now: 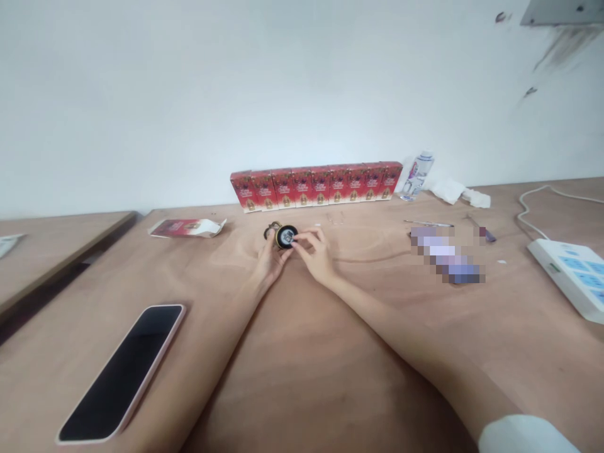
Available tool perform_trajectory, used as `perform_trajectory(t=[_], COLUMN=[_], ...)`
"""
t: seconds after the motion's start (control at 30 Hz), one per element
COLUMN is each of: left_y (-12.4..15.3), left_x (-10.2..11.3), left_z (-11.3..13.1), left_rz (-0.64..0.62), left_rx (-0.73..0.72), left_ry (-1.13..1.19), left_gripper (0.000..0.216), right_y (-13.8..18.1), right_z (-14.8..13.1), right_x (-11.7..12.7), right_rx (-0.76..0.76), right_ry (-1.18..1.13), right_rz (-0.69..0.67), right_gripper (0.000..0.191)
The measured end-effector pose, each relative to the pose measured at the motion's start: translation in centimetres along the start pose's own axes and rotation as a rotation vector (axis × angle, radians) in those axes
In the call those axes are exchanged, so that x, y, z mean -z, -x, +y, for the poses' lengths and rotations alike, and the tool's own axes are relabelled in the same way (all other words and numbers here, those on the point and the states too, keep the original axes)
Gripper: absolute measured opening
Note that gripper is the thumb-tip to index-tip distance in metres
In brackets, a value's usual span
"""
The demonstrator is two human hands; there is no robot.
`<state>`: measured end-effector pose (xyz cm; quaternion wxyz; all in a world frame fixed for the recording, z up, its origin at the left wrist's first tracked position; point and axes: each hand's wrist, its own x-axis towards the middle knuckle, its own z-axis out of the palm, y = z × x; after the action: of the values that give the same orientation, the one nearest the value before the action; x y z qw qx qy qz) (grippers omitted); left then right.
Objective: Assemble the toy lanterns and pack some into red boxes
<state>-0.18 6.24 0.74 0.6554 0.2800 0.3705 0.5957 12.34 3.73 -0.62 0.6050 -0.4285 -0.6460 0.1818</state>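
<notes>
Hands met far out on the wooden surface, both on a small round black piece with a brass-coloured rim. The left hand held it from the left and below, its grip clamped round the rim. The right hand had thumb and forefinger pinched on the right edge, close to the face. Whether the piece rested on the surface or hung just above it could not be told. It sat a little in front of a row of red boxes against the wall. A phone lay beside the left forearm, and a power strip lay off to the right. The step looked like fine fingertip work on the face, with one hand steadying. Any further move would call for a firm left hold and light, exact right fingertips.
</notes>
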Motion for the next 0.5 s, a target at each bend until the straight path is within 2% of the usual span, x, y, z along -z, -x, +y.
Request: perform_trajectory(t=[0.1, 0.2, 0.33, 0.5], left_y=[0.3, 0.5, 0.4, 0.3], left_x=[-0.2, -0.3, -0.5, -0.5], left_z=[0.1, 0.2, 0.4, 0.7], left_rz=[-0.023, -0.043, -0.055, -0.053], left_rx=[0.016, 0.041, 0.085, 0.118], left_ry=[-0.022, -0.055, -0.107, -0.156], left_gripper=[0.025, 0.028, 0.029, 0.027], right_y=[-0.4, -0.7, -1.0, -0.9], right_z=[0.5, 1.2, 2.0, 2.3], right_x=[1.0, 1.6, 1.8, 1.8], right_rx=[0.294, 0.477, 0.574, 0.581], right_ry=[0.240, 0.363, 0.393, 0.403], right_rz=[-0.093, -0.133, -0.139, -0.156], right_gripper=[0.018, 0.022, 0.025, 0.025])
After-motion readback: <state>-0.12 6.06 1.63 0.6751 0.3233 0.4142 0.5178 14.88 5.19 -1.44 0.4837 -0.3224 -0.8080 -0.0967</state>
